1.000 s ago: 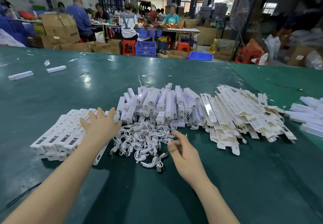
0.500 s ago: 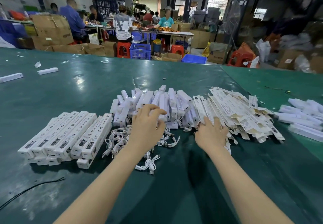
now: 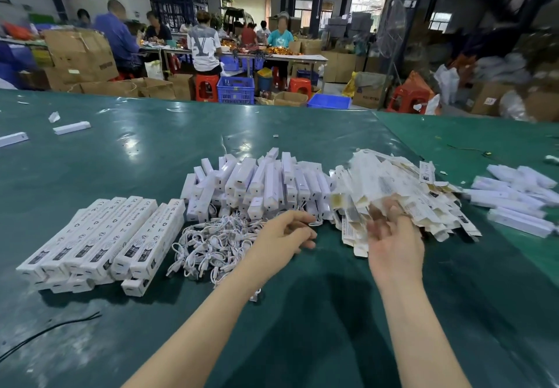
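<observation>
Both our hands are shifting right: left hand point(image 3: 282, 234), relaxed, leaving the white bars point(image 3: 263, 181); right hand point(image 3: 394, 242) reaching flattened cartons point(image 3: 393, 181) for packing, grasp unclear.

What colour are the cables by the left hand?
White; the cables show best in head view.

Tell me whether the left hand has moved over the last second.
Yes. The left hand left the stack of packed boxes and went right, now at the right edge of the cable pile.
</observation>
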{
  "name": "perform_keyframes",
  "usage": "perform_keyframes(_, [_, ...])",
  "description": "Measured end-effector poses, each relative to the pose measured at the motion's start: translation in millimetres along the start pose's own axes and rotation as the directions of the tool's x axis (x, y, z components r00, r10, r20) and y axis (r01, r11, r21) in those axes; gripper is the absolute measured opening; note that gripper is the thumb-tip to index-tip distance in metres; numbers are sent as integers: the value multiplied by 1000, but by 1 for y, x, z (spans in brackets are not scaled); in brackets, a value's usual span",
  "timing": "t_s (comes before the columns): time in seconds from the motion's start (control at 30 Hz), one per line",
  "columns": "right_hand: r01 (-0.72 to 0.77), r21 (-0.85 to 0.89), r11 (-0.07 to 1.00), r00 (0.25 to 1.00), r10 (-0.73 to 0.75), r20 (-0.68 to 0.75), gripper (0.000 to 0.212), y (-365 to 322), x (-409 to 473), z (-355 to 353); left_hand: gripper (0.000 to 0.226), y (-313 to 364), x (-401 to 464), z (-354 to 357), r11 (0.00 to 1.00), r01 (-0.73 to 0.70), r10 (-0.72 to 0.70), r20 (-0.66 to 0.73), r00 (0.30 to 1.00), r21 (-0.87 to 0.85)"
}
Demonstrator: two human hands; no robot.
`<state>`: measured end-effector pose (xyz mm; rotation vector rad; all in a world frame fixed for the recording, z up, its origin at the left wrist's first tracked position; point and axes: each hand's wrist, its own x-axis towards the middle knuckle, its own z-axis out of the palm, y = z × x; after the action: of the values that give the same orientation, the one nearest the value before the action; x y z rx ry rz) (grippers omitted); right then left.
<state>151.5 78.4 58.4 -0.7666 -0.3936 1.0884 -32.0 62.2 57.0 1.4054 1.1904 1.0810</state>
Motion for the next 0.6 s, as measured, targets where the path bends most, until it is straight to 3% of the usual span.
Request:
perform_keyframes(0.1, [-104, 82, 991, 994, 106, -13, 20, 4, -5, -7, 18, 2, -2, 9, 941, 203, -178, 116, 977, -271])
perform_keyframes(0.23, [-241, 195, 951, 970, 231, 73, 37, 7, -8, -20, 27, 2, -5, 18, 840, 370, -271, 285, 919, -397])
perform_keyframes(0.33, [-304, 372, 877, 952, 266, 153, 23, 7, -8, -24, 31, 0, -4, 23, 750, 453, -322, 333, 886, -482])
perform_keyframes(0.4, [-303, 402, 864, 952, 258, 163, 11, 6, -10, -25, 28, -1, -4, 24, 729, 480, -336, 356, 872, -488])
perform_keyframes(0.5, [-303, 414, 858, 952, 287, 102, 14, 6, -7, -32, 27, -5, -5, 29, 702, 525, -358, 400, 844, -481])
perform_keyframes(0.6, [-224, 533, 816, 957, 287, -36, 11, 1, 0, -42, 29, -7, -6, 32, 679, 546, -356, 430, 830, -491])
